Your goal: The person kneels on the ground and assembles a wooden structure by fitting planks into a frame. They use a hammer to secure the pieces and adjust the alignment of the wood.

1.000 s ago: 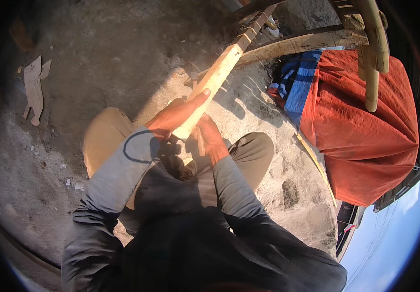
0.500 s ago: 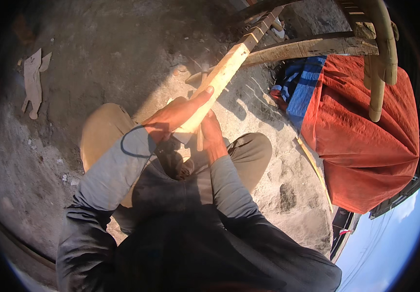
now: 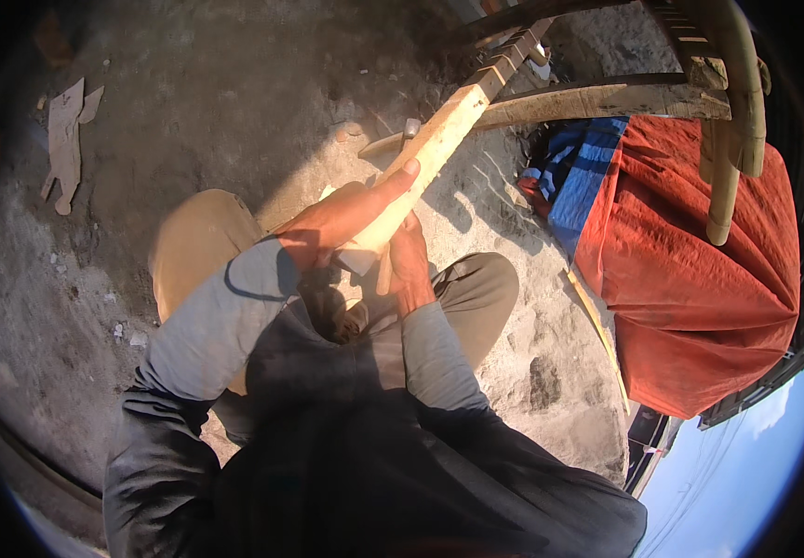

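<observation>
A long, squared wooden beam [image 3: 439, 130] slants from my lap toward the far right. Its near part is pale and bare; the far part is dark with pale crosswise bands. My left hand [image 3: 346, 221] is wrapped around the near part, thumb lying along the top. Just right of it and lower, my right hand [image 3: 408, 256] is closed around a wooden-handled tool [image 3: 384, 275], whose handle end pokes out beside the fingers. A grey block-like head [image 3: 411, 128] shows past the beam's left edge, roughly in line with that handle; the beam hides the middle.
A wood and bamboo frame [image 3: 607, 98] stands at the far right, with the beam's far end against it. Red-orange and blue tarpaulin [image 3: 700, 279] covers something bulky on the right. Flat wood scraps [image 3: 65, 144] lie at left on rough ground. A thin strip [image 3: 599, 316] lies near the tarpaulin.
The grey head beyond the beam was smeared and now shows sharply. Both hands keep their holds. The surroundings have shifted slightly in the picture.
</observation>
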`<state>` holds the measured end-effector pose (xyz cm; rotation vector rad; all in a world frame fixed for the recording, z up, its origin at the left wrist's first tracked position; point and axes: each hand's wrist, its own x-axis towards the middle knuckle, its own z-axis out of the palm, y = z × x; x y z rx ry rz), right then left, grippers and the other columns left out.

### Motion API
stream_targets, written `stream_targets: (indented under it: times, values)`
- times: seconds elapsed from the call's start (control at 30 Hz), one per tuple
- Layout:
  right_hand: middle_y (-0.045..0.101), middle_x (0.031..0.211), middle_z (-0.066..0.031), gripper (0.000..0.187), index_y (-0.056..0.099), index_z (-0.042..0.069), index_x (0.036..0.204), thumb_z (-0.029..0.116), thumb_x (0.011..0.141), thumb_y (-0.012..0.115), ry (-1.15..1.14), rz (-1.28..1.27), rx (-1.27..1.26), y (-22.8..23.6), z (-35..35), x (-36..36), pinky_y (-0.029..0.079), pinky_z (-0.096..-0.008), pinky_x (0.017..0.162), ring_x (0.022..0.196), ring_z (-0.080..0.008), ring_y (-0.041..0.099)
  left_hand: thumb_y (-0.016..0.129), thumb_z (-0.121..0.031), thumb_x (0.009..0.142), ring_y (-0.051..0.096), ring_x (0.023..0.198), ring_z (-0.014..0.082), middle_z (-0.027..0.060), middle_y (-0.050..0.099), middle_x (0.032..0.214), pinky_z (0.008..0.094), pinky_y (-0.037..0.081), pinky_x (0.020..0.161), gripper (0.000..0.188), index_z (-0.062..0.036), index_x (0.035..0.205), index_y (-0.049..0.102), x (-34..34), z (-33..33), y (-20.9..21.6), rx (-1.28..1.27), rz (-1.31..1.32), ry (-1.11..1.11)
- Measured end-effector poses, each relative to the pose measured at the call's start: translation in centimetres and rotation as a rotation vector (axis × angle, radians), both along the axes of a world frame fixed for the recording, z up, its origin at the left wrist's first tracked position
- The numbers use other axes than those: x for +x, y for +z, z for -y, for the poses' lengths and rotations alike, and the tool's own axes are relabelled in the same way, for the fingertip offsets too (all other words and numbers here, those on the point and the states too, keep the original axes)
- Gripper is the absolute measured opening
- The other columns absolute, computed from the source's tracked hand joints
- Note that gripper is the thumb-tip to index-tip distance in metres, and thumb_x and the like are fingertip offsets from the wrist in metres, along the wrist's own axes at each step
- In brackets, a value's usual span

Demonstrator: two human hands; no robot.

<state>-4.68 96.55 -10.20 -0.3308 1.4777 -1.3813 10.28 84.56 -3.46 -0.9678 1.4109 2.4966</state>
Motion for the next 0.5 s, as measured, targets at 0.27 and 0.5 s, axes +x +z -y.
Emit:
stream_targets:
  times: [0.27, 0.5]
  values:
    - [0.071, 0.106, -0.0069, 0.034, 0.053, 0.002, 0.135, 0.007, 0.103, 0.063, 0.011, -0.023, -0.106, 0.3, -0.2, 1.0, 0.059, -0.0235, 0.061, 0.074, -0.0108, 0.069, 0.041, -0.088, 0.093, 0.05, 0.143, 0.0408, 0.0392, 0.052, 0.145, 0.0456, 0.047, 0.109, 0.115, 0.0121, 0.148, 0.051, -0.9, 0.1, -2.3, 0.057, -0.074, 0.048]
    - [0.07, 0.099, -0.005, 0.045, 0.052, 0.002, 0.141, 0.002, 0.099, 0.065, 0.051, 0.015, -0.011, 0.0, -0.6, 0.0, 0.053, -0.0212, 0.053, 0.064, -0.0076, 0.065, 0.04, -0.083, 0.098, 0.055, 0.139, 0.0356, 0.0371, 0.055, 0.142, 0.041, 0.05, 0.106, 0.107, 0.0114, 0.147, 0.052, -1.7, -0.8, -2.7, 0.004, -0.161, 0.123]
